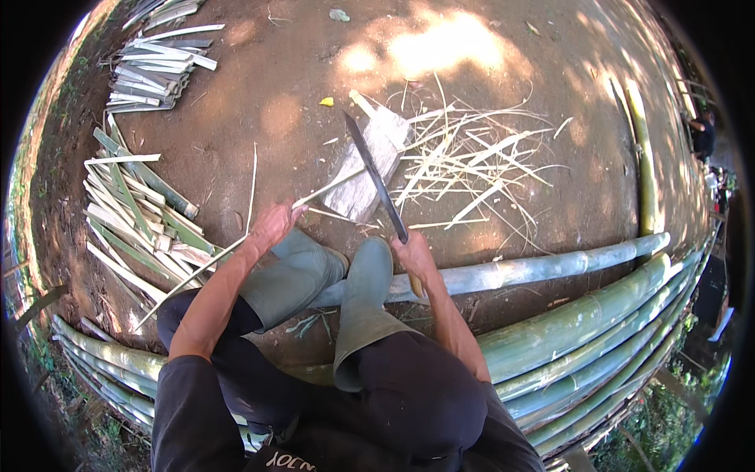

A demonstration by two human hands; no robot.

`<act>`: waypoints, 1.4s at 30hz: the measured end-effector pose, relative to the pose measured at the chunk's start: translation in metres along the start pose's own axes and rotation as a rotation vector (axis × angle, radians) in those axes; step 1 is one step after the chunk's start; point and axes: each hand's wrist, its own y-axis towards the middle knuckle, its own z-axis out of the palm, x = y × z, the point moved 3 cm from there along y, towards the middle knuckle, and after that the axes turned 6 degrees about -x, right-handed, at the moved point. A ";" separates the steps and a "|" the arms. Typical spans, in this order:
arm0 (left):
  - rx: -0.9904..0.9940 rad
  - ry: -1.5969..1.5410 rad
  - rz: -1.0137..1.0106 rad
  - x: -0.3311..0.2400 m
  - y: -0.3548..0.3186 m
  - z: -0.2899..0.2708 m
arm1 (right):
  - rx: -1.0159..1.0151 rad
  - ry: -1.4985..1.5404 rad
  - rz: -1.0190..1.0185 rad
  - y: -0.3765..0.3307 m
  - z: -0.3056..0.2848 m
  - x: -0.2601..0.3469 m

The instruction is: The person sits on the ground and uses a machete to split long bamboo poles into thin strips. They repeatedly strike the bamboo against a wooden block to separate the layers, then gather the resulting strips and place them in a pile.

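Observation:
My left hand [274, 223] is closed round a long, thin bamboo strip [212, 262]. The strip runs from the lower left, past my left forearm, up to a weathered wooden block [363, 169] on the ground. My right hand [414, 256] grips the wooden handle of a machete [373, 175]. Its dark blade slants up and left over the block and crosses the strip's far end; whether the edge touches the strip I cannot tell. Thin bamboo shavings [480, 161] lie in a tangle to the right of the block.
Split bamboo slats [130, 212] are heaped on the left, and another bundle [161, 71] lies farther off. Whole green bamboo poles [574, 315] are stacked at the right. One pale pole [527, 270] passes behind my rubber boots [366, 287]. A person [702, 134] is at the far right.

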 end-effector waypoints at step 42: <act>0.081 0.222 0.086 -0.032 -0.010 -0.018 | -0.173 -0.261 -0.083 -0.041 -0.021 0.019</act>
